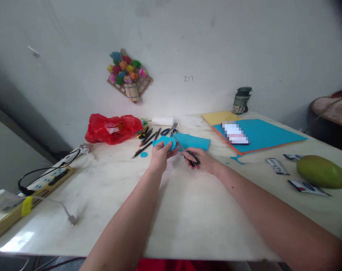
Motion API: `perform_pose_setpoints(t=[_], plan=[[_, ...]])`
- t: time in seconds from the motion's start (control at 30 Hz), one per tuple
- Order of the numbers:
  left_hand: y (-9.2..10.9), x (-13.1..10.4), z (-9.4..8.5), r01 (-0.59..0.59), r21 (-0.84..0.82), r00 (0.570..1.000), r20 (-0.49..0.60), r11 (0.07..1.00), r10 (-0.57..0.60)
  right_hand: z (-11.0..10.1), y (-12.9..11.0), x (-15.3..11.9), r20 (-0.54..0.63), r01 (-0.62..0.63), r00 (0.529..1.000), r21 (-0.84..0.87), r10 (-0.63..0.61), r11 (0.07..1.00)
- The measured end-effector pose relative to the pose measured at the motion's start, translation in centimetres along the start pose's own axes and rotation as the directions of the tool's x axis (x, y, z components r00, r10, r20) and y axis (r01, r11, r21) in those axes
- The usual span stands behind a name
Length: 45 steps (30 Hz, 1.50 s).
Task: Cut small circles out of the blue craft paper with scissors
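Observation:
My left hand (161, 153) pinches a small piece of blue paper (170, 143) over the middle of the table. My right hand (201, 160) is closed around the black handles of a pair of scissors (192, 157), whose blades point up and left to the edge of that paper. Behind both hands lies a larger blue sheet (193, 142). A small blue disc (144, 154) rests on the table to the left of my left hand. Blue scraps (237, 159) lie to the right of my right hand.
A red plastic bag (112, 130), pens (145, 145) and another pair of scissors (169, 130) lie behind. At right are coloured sheets (268, 131) under a phone (235, 133), a bottle (241, 101) and a green fruit (321, 171). A power strip (50, 180) sits left.

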<state>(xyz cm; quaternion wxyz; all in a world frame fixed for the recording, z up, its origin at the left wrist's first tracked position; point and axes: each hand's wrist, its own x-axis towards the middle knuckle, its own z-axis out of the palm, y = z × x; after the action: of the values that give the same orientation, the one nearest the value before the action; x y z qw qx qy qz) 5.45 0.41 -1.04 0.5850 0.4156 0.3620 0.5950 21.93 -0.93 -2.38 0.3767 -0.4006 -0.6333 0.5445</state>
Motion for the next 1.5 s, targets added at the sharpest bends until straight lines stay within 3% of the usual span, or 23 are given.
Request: perform_pose_setpoints(t=[0.43, 1.5], plan=[[0.15, -0.30, 0.24, 0.010, 0.054, 0.998, 0.066, 0.999, -0.013, -0.09, 0.33, 0.10, 0.010, 0.034, 0.999, -0.041, -0.033, 0.999], [-0.16, -0.04, 0.18, 0.035, -0.054, 0.999, 0.020, 0.998, -0.034, 0.43, 0.49, 0.39, -0.019, 0.047, 0.999, -0.037, -0.048, 0.998]])
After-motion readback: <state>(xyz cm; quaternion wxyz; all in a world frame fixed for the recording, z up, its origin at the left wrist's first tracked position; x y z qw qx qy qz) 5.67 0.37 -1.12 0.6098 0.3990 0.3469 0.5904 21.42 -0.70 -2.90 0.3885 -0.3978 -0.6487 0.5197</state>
